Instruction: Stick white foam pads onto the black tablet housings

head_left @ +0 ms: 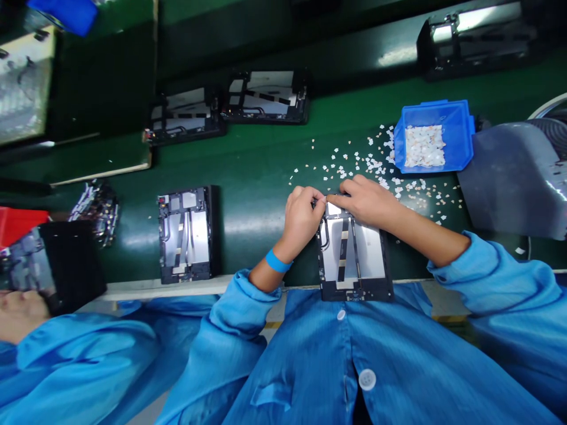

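Below me lies an opened tablet-like device point(375, 251), with a black frame, silvery inner plates and dark flat strips. Its lower end reaches over the bench edge. My left hand point(303, 215), wearing a blue wristband, is closed in a pinch at the device's upper left corner; a tiny pale bit shows at the fingertips. My right hand point(372, 202) lies across the device's top edge. Its foremost finger reaches to the left fingertips while the other fingers are curled; whatever they grip is hidden. Small white pieces point(378, 168) are scattered just beyond my right hand.
A blue bin point(460, 139) holds more white pieces, with a grey casing point(509, 177) beside it. Similar devices lie at left point(214, 236) and on the far side point(268, 97). A co-worker's hand point(20, 313) is by a black device point(73, 265) at far left.
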A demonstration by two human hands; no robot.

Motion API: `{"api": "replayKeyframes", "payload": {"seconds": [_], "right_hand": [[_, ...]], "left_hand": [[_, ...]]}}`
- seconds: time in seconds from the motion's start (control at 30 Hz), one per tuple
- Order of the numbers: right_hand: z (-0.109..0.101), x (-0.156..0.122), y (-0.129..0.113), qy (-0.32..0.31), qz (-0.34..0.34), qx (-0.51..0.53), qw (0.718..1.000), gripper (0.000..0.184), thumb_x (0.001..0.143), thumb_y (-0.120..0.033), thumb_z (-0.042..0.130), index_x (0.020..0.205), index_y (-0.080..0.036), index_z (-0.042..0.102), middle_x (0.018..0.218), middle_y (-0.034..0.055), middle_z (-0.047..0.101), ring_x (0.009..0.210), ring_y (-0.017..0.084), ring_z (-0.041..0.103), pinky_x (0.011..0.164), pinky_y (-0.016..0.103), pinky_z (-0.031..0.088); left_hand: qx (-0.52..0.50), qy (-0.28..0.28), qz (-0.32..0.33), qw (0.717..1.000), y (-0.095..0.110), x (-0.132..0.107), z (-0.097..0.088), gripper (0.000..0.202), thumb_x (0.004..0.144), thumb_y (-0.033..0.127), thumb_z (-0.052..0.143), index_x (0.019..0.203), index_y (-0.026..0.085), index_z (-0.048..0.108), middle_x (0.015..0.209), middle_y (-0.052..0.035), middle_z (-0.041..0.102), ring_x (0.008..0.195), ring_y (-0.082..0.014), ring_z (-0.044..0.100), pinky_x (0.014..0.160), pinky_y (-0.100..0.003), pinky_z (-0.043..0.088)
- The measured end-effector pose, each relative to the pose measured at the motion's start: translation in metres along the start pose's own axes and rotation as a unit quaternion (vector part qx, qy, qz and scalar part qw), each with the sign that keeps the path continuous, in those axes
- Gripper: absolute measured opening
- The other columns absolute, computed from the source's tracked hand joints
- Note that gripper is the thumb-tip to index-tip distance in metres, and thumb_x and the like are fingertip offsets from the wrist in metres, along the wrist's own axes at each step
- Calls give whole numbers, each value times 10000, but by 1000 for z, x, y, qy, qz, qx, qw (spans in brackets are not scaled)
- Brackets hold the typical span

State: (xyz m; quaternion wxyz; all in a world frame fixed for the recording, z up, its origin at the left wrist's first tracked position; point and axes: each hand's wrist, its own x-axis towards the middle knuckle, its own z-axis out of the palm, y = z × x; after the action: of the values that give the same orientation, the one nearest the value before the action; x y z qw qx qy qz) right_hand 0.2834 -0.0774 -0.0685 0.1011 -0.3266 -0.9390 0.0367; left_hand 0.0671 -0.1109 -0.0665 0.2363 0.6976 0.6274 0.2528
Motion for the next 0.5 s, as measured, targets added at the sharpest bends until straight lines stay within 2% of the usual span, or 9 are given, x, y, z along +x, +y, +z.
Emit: {"api": "replayKeyframes", "payload": {"seconds": [0.1,0.2,0.4,0.5], "right_hand": [[1,0,1,-4,-2,-1,1000,419,1072,-183,454,1408,-290,680,1048,115,575,885,229,349,709,343,209],[1,-1,2,-11,-2,2,1000,417,1065,-192,473,1416,-283,679,1056,122,575,889,233,351,704,343,206],[2,-1,2,-14,-2,7,1000,422,1063,-181,471,1419,-276,677,1054,121,581,880,236,354,687,345,201],[3,-1,3,-10,-2,6,1000,429,1061,-171,459,1416,-272,676,1054,121,582,878,235,359,689,345,209]], "left_hand": [[-35,6,-35,999,-4,4,2,151,896,157,658,954,208,528,952,-31,587,915,-197,544,850,-353,428],[-69,-17,-91,993,-6,12,1,252,846,133,696,977,206,494,954,-16,559,880,-170,530,789,-314,420],[-107,-119,-136,978,0,29,-13,192,831,97,681,924,186,538,838,15,521,752,-133,492,671,-285,372],[-101,-139,-133,976,2,37,-17,134,858,107,652,870,185,543,776,15,524,704,-132,480,633,-294,348]]}}
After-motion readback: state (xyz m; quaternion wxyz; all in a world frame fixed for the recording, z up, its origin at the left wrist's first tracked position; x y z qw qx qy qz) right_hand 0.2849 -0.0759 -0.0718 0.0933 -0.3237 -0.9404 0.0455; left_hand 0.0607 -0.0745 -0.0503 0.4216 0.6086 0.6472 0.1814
